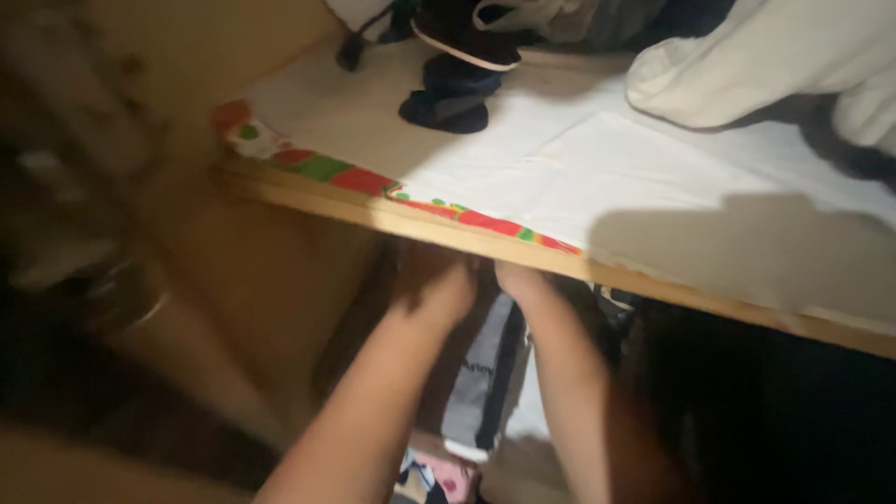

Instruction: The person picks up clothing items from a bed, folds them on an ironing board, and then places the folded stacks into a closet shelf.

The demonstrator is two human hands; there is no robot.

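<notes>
Both hands (476, 280) under wooden shelf (392, 213)

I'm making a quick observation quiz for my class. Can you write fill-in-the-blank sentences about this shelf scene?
1. Both hands, the left hand and the right hand, reach ____ the wooden shelf.
2. A ____ cloth covers the shelf top.
3. The folded garment between the forearms is ____ with dark stripes.

Missing words: under; white; grey
</notes>
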